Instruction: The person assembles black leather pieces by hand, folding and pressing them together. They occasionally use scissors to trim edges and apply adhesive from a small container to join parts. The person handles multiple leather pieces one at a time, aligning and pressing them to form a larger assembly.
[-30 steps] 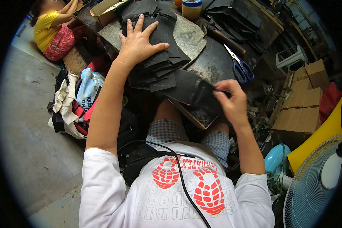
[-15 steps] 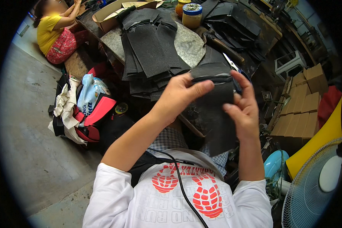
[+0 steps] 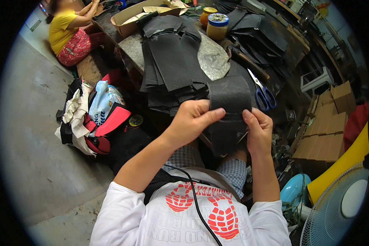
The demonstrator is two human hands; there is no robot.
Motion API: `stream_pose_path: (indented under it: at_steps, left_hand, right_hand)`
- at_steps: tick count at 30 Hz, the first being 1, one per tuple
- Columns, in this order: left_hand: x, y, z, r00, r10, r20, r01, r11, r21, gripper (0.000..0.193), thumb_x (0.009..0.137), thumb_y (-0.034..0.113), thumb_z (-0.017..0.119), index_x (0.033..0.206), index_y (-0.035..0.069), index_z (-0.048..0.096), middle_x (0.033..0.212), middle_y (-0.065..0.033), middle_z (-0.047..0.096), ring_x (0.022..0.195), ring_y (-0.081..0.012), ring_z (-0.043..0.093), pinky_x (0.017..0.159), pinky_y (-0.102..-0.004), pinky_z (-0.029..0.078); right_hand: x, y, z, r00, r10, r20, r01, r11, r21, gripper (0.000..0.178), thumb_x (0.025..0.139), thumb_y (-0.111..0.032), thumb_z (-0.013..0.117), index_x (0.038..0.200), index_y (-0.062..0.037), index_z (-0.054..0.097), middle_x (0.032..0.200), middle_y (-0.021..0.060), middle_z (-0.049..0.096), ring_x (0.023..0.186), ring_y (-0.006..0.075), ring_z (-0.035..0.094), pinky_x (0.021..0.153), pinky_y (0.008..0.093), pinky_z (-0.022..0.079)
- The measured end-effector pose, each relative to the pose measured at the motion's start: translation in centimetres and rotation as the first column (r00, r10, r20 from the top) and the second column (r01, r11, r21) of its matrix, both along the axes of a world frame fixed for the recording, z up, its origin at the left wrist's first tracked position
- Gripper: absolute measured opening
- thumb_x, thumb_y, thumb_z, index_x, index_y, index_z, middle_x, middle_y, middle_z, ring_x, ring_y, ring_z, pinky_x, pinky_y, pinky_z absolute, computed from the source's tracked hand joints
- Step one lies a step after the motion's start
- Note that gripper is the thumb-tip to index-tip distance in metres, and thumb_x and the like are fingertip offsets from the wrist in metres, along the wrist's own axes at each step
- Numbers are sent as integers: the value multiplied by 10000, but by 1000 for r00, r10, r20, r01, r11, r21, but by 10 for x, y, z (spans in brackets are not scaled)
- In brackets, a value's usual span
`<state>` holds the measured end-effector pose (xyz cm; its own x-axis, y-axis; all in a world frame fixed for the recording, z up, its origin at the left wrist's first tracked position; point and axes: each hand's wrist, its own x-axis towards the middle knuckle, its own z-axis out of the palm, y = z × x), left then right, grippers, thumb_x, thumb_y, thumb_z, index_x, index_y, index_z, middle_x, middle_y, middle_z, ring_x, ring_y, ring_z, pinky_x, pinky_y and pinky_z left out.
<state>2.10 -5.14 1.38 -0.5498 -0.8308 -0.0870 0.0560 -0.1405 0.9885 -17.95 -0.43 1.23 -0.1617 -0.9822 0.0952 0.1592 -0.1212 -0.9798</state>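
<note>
My left hand (image 3: 194, 122) and my right hand (image 3: 258, 128) hold a black leather-like piece (image 3: 230, 96) between them, over my lap at the table's edge. Each thumb presses one side of it. A crease or seam runs across the piece between the thumbs, and its lower part hangs below them. Beyond my left hand lies a stack of similar black pieces (image 3: 174, 59), textured and cut to shape. Scissors (image 3: 264, 96) with dark blue handles rest just past my right hand. The fingers behind the piece are partly hidden.
A grey slab (image 3: 213, 57) and a wooden-handled tool (image 3: 250, 63) lie behind the work. Two jars (image 3: 217, 26) and a cardboard box (image 3: 129, 20) stand farther back. Scrap bundles (image 3: 94, 115) sit left, cartons (image 3: 328, 123) and a fan (image 3: 340, 205) right. Another person (image 3: 71, 37) sits far left.
My right hand has lowered from the piece's upper edge to its side, its fingers closing in. The piece has turned so its broad face shows. The whole view has shifted slightly.
</note>
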Motion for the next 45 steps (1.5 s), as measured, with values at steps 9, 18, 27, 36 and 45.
stream_pose_path:
  at_steps: [9,18,27,36,45]
  left_hand:
    - [-2,-41,42,941,277,-193,-325,585,-743,404,862,20,672,1228,-64,523,1040,-184,651,968,-206,643,848,-305,502]
    - [55,-188,32,234,939,251,-173,294,-940,881,902,529,597,1565,135,174,1542,-250,290,1413,-405,309,1113,-518,337]
    - [56,-203,-19,227,839,495,28,502,-864,803,860,693,517,1513,253,361,1589,-154,259,1476,-383,189,1149,-612,194]
    - [13,-110,16,622,782,24,107,-55,-993,660,899,536,596,1402,117,516,1510,-187,382,1435,-402,276,1158,-569,224]
    - [-42,29,-57,727,278,628,539,335,-773,692,899,518,558,1375,19,512,1487,-142,440,1423,-331,332,1165,-534,232]
  right_hand:
    - [-12,-17,-11,858,101,-504,-222,957,-186,380,996,-224,552,1282,19,612,1077,86,684,975,170,584,860,295,462]
    - [-19,-39,-54,-2,-79,-997,-232,970,-76,737,890,-566,559,1446,-90,466,1532,201,365,1430,372,318,1174,526,205]
    - [-4,17,-37,62,-14,-998,-508,860,-44,874,816,-681,562,1424,-59,475,1512,197,398,1409,371,359,1158,537,232]
    - [-52,38,-40,851,495,-176,-514,854,-80,894,965,-696,218,1268,54,599,1229,242,645,1227,327,579,1104,437,353]
    - [-56,15,-47,977,172,-122,-184,979,-89,898,972,-705,166,1428,12,453,1451,197,487,1394,266,404,1151,403,260]
